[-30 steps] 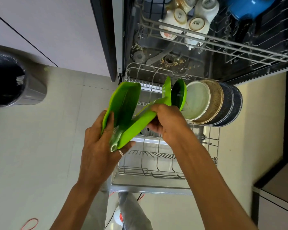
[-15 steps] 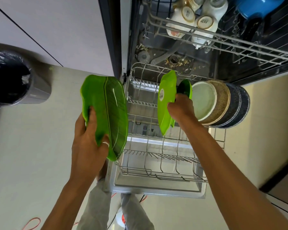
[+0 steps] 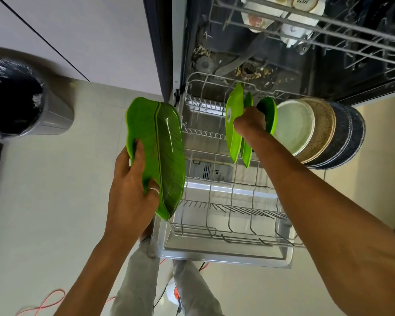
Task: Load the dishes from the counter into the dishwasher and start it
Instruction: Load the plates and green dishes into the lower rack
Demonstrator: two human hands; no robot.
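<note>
R grip (image 3: 249, 120) clamped on upright green plate (image 3: 233, 124); L grip (image 3: 132, 185) curled round leaf plate (image 3: 162, 156). Seat upright one btwn rack (image 3: 214, 233) tines, vertical, clear of round plates (image 3: 293, 128).

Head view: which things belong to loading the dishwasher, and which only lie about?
Job: leaf plate in left hand; green plates in right hand; lower rack; racked round plates; cups.
Lying about: bin; red cable.

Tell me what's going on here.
A person is loading the dishwasher. Their right hand grips a green leaf plate, held on edge in the lower rack next to other upright plates. Their left hand holds a second leaf plate just left of the rack, not yet loaded. Cups sit in the upper rack.
</note>
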